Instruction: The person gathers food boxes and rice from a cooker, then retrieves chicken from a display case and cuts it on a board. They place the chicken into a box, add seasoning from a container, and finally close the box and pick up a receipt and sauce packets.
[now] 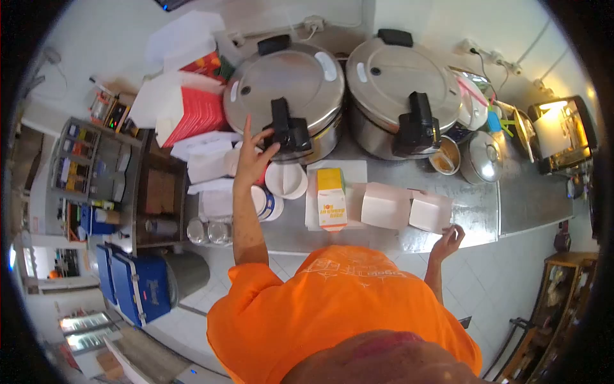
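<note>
My left hand [256, 153] is raised with fingers apart at the black latch of the left steel cooker [281, 83]; whether it touches the latch is unclear. At the counter's front edge, my right hand [453, 238] has its fingers closed on the near right corner of an open white box [430, 212]. Another open white box [385, 205] lies just left of that one. Farther left, a yellow and white carton [331, 201] rests on a pale sheet. Stacked white round lids [286, 180] lie below the left cooker.
A second steel cooker [403, 89] stands right of the first. Red and white folded boxes [192, 115] are piled at the left. Glass jars [219, 232] stand at the front left edge. A lidded pot [481, 157] and a small bowl [446, 156] sit at the right.
</note>
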### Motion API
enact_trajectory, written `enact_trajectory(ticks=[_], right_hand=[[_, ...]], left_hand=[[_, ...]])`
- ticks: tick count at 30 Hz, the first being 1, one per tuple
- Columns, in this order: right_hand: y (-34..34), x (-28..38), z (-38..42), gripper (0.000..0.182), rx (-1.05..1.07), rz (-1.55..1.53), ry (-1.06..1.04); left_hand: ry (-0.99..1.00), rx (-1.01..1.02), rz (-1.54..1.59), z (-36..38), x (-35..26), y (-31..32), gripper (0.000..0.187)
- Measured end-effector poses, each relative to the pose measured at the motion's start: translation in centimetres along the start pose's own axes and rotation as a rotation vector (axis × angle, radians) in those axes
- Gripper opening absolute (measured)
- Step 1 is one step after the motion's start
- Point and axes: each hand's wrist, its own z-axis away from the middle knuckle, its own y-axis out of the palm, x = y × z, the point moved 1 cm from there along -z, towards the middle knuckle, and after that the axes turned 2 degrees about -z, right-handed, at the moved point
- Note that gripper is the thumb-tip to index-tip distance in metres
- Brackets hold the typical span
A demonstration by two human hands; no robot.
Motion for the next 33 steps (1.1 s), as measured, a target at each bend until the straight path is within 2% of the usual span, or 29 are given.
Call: enact_trajectory(ticks=[1, 3, 4, 5, 8, 11, 12, 13, 15, 16, 18, 20, 22, 23, 25, 26, 28, 29, 31, 32, 33], right_hand=[[1.1, 0.0, -0.4, 0.012, 0.028, -0.056, -0.064], [3.8, 1.5, -0.6, 0.010, 0.136, -0.104, -0.063], [5.4, 2.3, -0.3, 0.009, 0.186, -0.180, -0.078], [6.8, 3.1, 0.1, 0.008, 0.203, -0.121, -0.126], [10.9, 4.8, 1.3, 0.010, 0.318, -0.188, -0.122], [15.5, 8.0, 2.4, 0.009, 0.460, -0.229, -0.156], [17.5, 8.7, 2.5, 0.008, 0.481, -0.220, -0.204], [19.4, 11.6, 2.5, 0.007, 0.572, -0.123, -0.335], [24.3, 16.7, 2.2, 0.008, 0.681, 0.018, -0.663], [27.2, 18.2, 2.0, 0.010, 0.700, 0.061, -0.860], [32.6, 22.3, 2.0, 0.017, 0.856, 0.132, -0.856], [37.8, 25.5, 2.9, 0.017, 1.022, 0.197, -0.860], [45.0, 23.4, 2.8, 0.031, 1.396, 0.457, -0.746], [47.8, 21.9, 3.0, 0.031, 1.399, 0.462, -0.746], [52.4, 19.0, 3.6, 0.053, 1.686, 0.648, -0.728], [53.8, 18.4, 4.0, 0.053, 1.687, 0.652, -0.731], [55.1, 18.4, 5.0, 0.073, 1.814, 0.965, -0.678], [55.5, 18.4, 5.2, 0.073, 1.823, 0.969, -0.671], [53.7, 21.6, 5.7, 0.076, 1.789, 1.077, -0.800], [52.8, 21.8, 5.8, 0.076, 1.803, 1.081, -0.783], [52.0, 21.9, 5.5, 0.073, 1.753, 0.980, -0.805]], left_hand=[[-0.028, -0.006, 0.059, 0.0, 0.9, 0.6, 0.089], [-0.056, -0.029, 0.114, -1.1, 1.8, 1.3, 0.088], [-0.016, 0.019, 0.153, -1.9, 1.8, 1.5, 0.089], [0.027, 0.069, 0.194, -2.4, 1.8, 1.6, 0.091], [0.057, 0.060, 0.282, -3.3, 1.5, 1.3, 0.090], [0.062, 0.110, 0.357, -6.5, -4.6, -1.2, 0.089], [0.182, 0.086, 0.313, -7.9, -7.4, -2.0, 0.092], [0.291, 0.061, 0.270, -9.3, -10.0, -2.7, 0.096], [0.373, -0.053, -0.268, -13.1, -12.1, -3.9, 0.104], [0.366, -0.050, -0.261, -14.1, -13.8, -4.4, 0.104], [0.263, -0.016, -0.291, -15.9, -16.5, -5.4, 0.109], [0.281, -0.023, -0.247, -17.7, -16.5, -6.1, 0.108], [0.329, -0.063, -0.256, -18.5, -16.7, -6.7, 0.106], [0.326, -0.065, -0.252, -18.8, -17.0, -7.0, 0.106], [0.272, -0.025, -0.235, -19.4, -17.3, -7.6, 0.105], [0.272, -0.028, -0.232, -19.7, -17.4, -7.9, 0.105], [0.267, -0.023, -0.220, -20.3, -17.3, -8.3, 0.102], [0.258, -0.021, -0.216, -20.6, -17.3, -8.4, 0.102], [0.281, -0.019, -0.191, -20.7, -17.3, -8.3, 0.100], [0.266, -0.010, -0.185, -20.8, -17.1, -8.3, 0.100], [0.290, -0.006, -0.164, -21.0, -17.0, -8.3, 0.098]])
